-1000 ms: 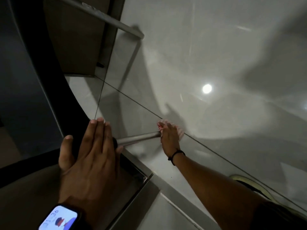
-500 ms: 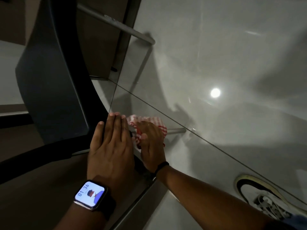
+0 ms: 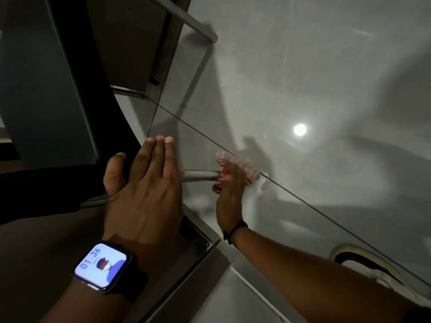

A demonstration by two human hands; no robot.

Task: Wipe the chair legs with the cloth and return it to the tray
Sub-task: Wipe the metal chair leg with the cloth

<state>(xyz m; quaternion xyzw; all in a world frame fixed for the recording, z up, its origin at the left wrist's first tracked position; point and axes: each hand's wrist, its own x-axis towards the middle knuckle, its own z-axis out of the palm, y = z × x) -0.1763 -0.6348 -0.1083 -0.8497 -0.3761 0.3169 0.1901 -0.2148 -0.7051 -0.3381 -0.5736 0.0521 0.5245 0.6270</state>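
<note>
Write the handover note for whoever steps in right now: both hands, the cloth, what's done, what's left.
Left hand: open, flat, fingers together, resting on the dark chair; smartwatch on that wrist.
Right hand: grip shut on the red-and-white cloth, wrapped around the floor end of the near metal chair leg.
Second chair leg at the top of the view, no cloth on it.
Done: wiping is under way on the near leg. How many legs are finished cannot be told.
Left: the remaining legs, then return the cloth to the tray, which is not in view.
</note>
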